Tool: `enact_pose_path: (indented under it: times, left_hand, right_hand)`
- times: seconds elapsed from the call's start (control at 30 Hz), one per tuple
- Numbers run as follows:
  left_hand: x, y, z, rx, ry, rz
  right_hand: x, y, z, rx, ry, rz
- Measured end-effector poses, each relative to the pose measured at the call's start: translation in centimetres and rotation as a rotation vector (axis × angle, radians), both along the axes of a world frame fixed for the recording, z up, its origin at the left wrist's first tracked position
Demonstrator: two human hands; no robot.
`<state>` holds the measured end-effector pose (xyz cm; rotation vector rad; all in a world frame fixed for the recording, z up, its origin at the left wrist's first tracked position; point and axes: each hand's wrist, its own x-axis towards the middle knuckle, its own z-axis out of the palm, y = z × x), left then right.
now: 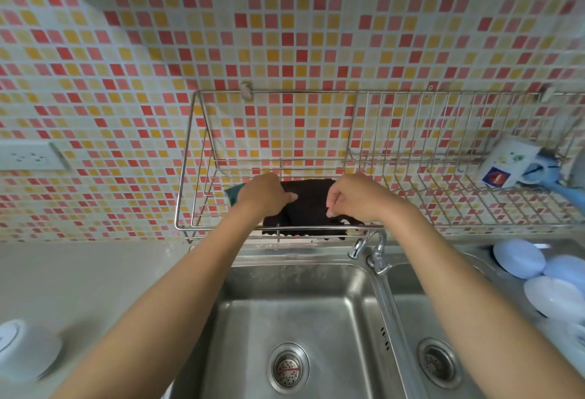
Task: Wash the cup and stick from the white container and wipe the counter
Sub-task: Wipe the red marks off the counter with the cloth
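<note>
A dark cloth (308, 207) lies spread in the wire wall rack (196, 158) above the sink, its lower edge hanging over the rack's front rail. My left hand (264, 194) rests on the cloth's left part, thumb laid across it. My right hand (351, 197) pinches the cloth's right edge with curled fingers. A white cup (506, 162) with a blue handle lies on its side at the rack's right end. A white container (22, 348) sits on the counter at the lower left, blurred. No stick is visible.
A double steel sink (285, 310) lies below my arms, with a tap (378, 253) between the basins. Several pale bowls and plates (544, 278) are stacked at the right. A teal cloth edge (233, 196) shows beside my left hand. A wall socket (28, 155) sits at the left.
</note>
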<state>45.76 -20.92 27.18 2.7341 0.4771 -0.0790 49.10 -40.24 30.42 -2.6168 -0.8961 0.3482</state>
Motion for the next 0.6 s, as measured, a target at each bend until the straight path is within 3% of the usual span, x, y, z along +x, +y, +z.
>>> enact_pose_path:
  times: [0.17,0.3,0.43,0.6]
  left_hand:
    - [-1.5,1.8,1.8,-0.024,-0.064,0.029]
    - [-3.3,2.7,0.5,0.245,-0.109,0.145]
    - [-4.5,3.2,-0.8,0.025,-0.118,0.199]
    - [-5.4,3.2,-1.0,-0.093,-0.341,0.205]
  right_hand:
    - [-0.7,0.7,-0.3,0.046,0.046,0.036]
    - [-1.2,1.9,-1.8,0.126,-0.008,0.039]
    - [-1.0,2.6,-3.2,0.125,0.051,0.016]
    - [-0.8,2.5,-3.6,0.183,0.077,-0.032]
